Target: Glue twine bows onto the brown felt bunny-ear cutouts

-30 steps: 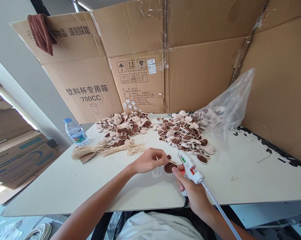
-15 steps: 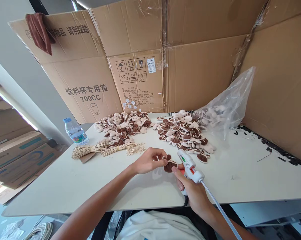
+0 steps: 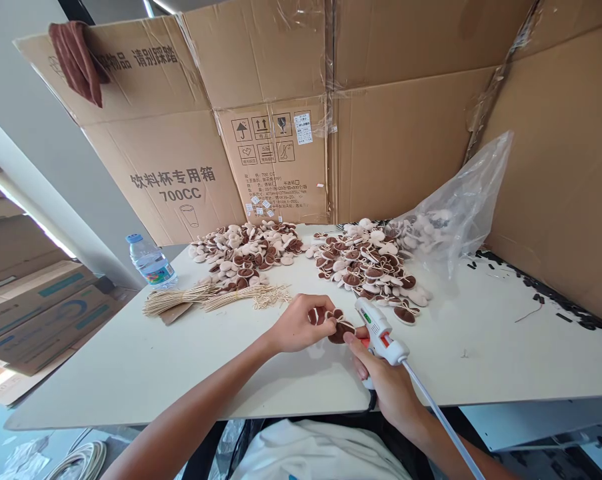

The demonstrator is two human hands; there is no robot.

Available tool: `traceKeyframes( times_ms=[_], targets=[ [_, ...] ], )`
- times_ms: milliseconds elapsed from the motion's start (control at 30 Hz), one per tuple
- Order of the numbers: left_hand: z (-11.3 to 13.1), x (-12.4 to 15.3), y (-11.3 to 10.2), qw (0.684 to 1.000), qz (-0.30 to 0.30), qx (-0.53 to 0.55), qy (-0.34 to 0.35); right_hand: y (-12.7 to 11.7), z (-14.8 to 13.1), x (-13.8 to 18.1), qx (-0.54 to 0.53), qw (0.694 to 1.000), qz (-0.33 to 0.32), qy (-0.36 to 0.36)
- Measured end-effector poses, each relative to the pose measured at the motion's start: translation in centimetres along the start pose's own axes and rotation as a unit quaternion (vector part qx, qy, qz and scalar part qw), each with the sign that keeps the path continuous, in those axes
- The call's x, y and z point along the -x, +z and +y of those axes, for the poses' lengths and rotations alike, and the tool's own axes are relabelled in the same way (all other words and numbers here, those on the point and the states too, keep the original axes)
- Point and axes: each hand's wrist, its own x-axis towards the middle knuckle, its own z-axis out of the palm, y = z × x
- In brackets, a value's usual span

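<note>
My left hand (image 3: 301, 324) is closed, pinching a small brown plush piece (image 3: 341, 331) with a pale cord bow on it. The piece is held above the table, between my two hands. A white hot glue gun (image 3: 378, 325) is gripped in my right hand (image 3: 381, 373), with a glue stick (image 3: 443, 420) trailing out of its rear. My right thumb tip also touches the lower edge of the plush piece. Behind my hands lies a heap of similar brown and cream plush pieces (image 3: 353, 267), many with cord bows.
Another heap of plush pieces (image 3: 245, 253) sits at the back left, with bundled pale cords (image 3: 201, 298) before it. A water bottle (image 3: 152, 262) stands at the left edge. To the right is a clear plastic bag (image 3: 475, 193). Cardboard walls (image 3: 405, 147) enclose the table's back.
My left fingertips have shifted slightly on the plush piece and its bow. The right hand and glue gun hold nearly the same position.
</note>
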Motion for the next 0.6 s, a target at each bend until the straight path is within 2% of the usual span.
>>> traceKeyframes(
  times_ms=[200,467,600],
  targets=[
    [0.03,-0.16,0.12,1.000,-0.001,0.023,-0.015,0.05,-0.15,0.07,0.002,1.000,-0.005,-0.004],
    [-0.21,-0.13,-0.63,0.992,-0.047,0.116,-0.023,0.12,-0.21,0.14,-0.012,1.000,-0.005,-0.017],
    [-0.18,-0.10,-0.57,0.992,-0.045,0.113,-0.033,0.07,-0.01,0.04,-0.012,1.000,-0.008,-0.010]
  ],
)
